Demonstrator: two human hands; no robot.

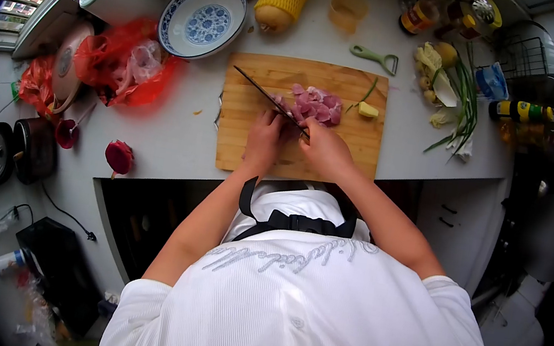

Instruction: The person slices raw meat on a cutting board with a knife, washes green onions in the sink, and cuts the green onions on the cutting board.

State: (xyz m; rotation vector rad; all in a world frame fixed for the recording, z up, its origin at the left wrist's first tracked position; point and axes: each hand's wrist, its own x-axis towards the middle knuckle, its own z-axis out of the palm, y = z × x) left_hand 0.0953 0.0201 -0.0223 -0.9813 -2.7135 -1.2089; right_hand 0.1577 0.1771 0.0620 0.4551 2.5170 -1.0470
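My right hand [327,150] is wrapped round the handle of a kitchen knife [256,85]. Its dark blade slants up and left across a wooden cutting board [244,154]. Cut pieces of pink raw meat [319,104] lie heaped just beyond the blade. On the near side of the knife, my left hand [264,141] has its fingers curled down on meat, which the hand and blade mostly hide. A small yellow piece [368,110], perhaps ginger, and a green strip [362,94] rest at the board's right.
Behind the board are a blue-and-white plate [174,21], a squash in yellow netting [277,1] and a green peeler [373,56]. Red plastic bags [124,68] lie left. Green onions [469,112] and bottles [529,113] are right. The counter's front edge runs close to my body.
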